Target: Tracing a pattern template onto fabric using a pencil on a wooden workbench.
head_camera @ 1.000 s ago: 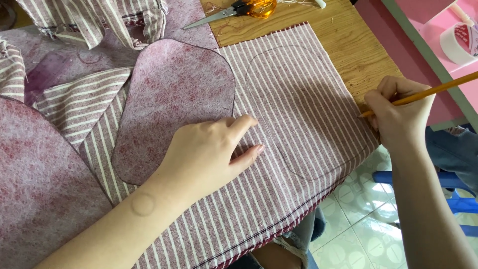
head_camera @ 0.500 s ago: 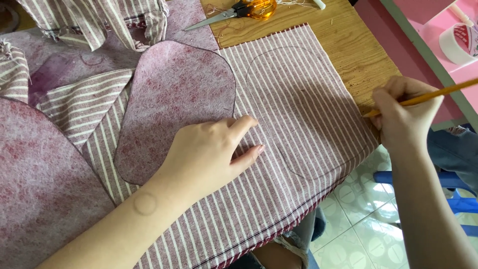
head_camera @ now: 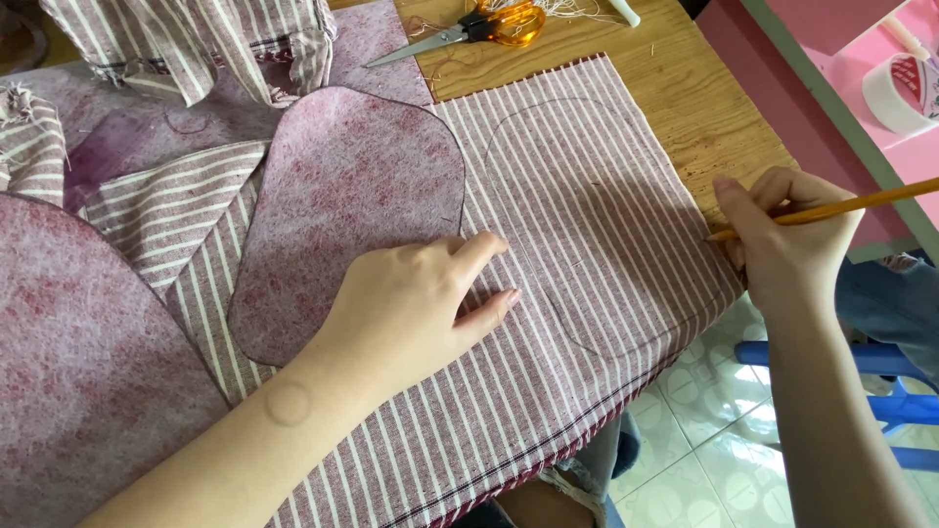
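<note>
A maroon and white striped cloth (head_camera: 606,196) lies flat on a wooden table (head_camera: 685,88), with a rounded outline drawn on it. My left hand (head_camera: 416,303) presses flat on the cloth, its fingers apart, over the lower edge of a rounded felt-like maroon pattern piece (head_camera: 342,205). My right hand (head_camera: 787,244) grips a yellow pencil (head_camera: 841,207) at the cloth's right edge, the tip touching the fabric near the table's edge.
Orange-handled scissors (head_camera: 469,29) lie at the table's far edge among loose threads. More maroon pieces (head_camera: 78,372) and striped scraps (head_camera: 186,39) fill the left. A pink shelf (head_camera: 841,98) with a tape roll (head_camera: 905,93) stands at the right; a blue stool (head_camera: 880,391) sits on the tiled floor.
My right hand with the pencil has drifted slightly down along the cloth's right edge. My left hand stays pressed on the cloth.
</note>
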